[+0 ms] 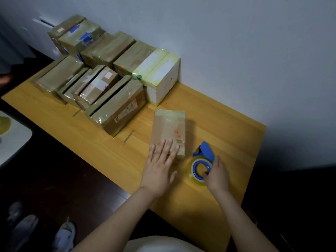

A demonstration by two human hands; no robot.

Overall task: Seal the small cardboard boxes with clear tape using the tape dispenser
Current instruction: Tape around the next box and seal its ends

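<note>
Your wooden table stands against a pale wall, its near edge running diagonally over dark floor. Taped cardboard boxes crowd its left half, the rear ones stacked against the wall. All are closed, so their contents stay hidden. A white foam box, banded in yellowish tape, ends the row. To its right, bare wood stays open to the table's right edge.

The small cardboard box lies alone on that open stretch, closed and well apart from the wall. Your left hand presses flat on its near end, fingers straight. Your right hand grips the blue tape dispenser just beside the box's near right corner. The clear roll is blurred, and you cannot tell whether it touches the wood. A green cap shows between the stacked boxes.
</note>
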